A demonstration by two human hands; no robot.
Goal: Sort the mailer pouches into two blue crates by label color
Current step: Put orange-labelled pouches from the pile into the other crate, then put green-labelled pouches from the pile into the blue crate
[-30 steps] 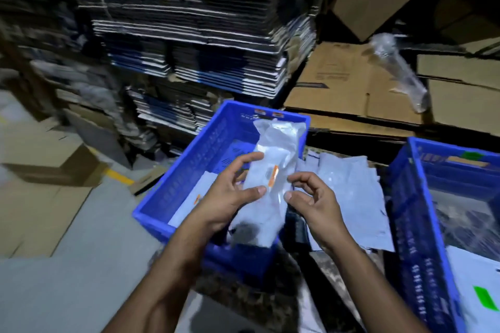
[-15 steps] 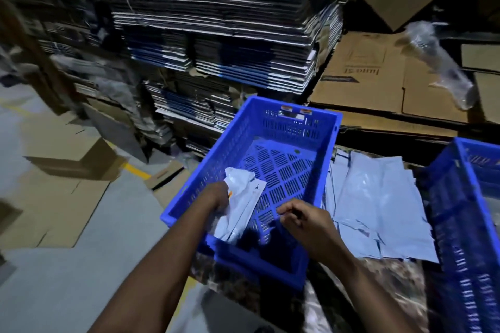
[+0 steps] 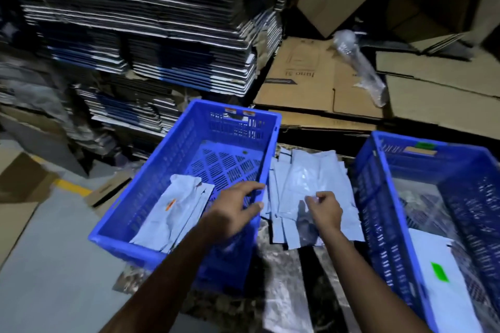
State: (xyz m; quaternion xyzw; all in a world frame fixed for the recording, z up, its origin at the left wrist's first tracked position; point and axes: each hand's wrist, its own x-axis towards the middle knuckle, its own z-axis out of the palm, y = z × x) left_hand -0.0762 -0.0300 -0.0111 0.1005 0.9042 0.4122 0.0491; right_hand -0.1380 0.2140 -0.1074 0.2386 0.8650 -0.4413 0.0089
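Two blue crates stand side by side. In the left crate [image 3: 235,113] lie grey mailer pouches [image 3: 173,213] with an orange label. The right crate [image 3: 365,192] holds a pouch with a green label [image 3: 439,273]. Between the crates is a pile of grey pouches [image 3: 305,178]. My left hand [image 3: 235,208] hovers over the left crate's right wall with relaxed fingers and holds nothing. My right hand [image 3: 326,209] is over the pile, its fingers curled and pinching the top pouch.
Tall stacks of flattened cartons [image 3: 151,35] rise behind the left crate. Flat brown cardboard [image 3: 311,81] and a clear plastic roll [image 3: 359,65] lie at the back right. Loose cardboard [image 3: 19,186] and a yellow floor line [image 3: 71,188] are at the left.
My left hand let go of the orange-label pouch inside the left crate and drew back to the right. My right hand moved onto the pile between the crates.
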